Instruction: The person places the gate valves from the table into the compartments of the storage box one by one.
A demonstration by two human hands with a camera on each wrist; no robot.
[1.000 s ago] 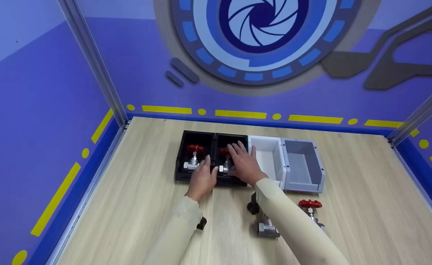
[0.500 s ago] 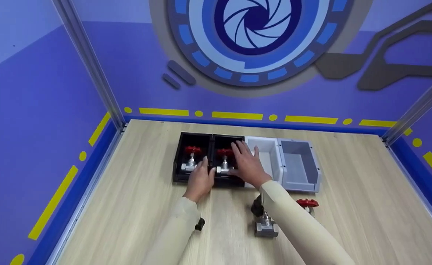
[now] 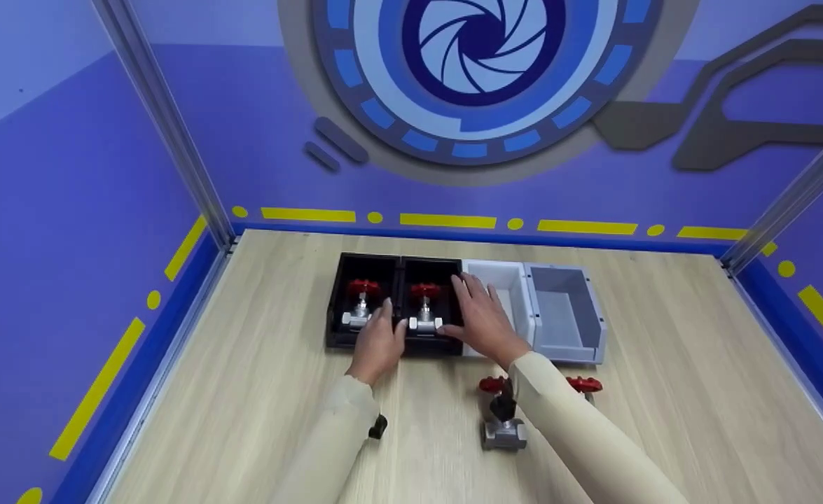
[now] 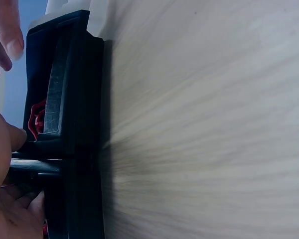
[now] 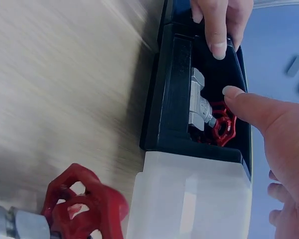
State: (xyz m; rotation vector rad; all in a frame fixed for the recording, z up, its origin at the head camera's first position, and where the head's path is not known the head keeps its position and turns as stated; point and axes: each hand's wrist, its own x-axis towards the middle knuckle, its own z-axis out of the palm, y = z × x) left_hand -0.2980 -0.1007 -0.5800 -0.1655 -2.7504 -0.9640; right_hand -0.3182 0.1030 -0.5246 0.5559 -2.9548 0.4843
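Two black bins stand side by side, each with a metal valve with a red handwheel inside: one valve in the left black bin (image 3: 357, 319), one valve in the right black bin (image 3: 425, 323). My left hand (image 3: 377, 346) grips the divider between these bins, thumb on the right bin's side and fingers on the left's, as the left wrist view shows. Over the right black bin's right side is my right hand (image 3: 485, 322), fingers spread and holding nothing. In the right wrist view its thumb (image 5: 244, 102) hovers close to the red handwheel (image 5: 224, 128); whether they touch I cannot tell.
A white bin (image 3: 516, 280) and a grey bin (image 3: 565, 315) continue the row to the right. Nearer on the wooden table (image 3: 243, 392) stand two more valves, one valve (image 3: 503, 435) upright beside the right forearm and another, its red handwheel (image 3: 585, 384) showing, partly behind the sleeve.
My right hand has drawn back to the right, uncovering the valve in the right black bin. The left hand has stayed at the divider.
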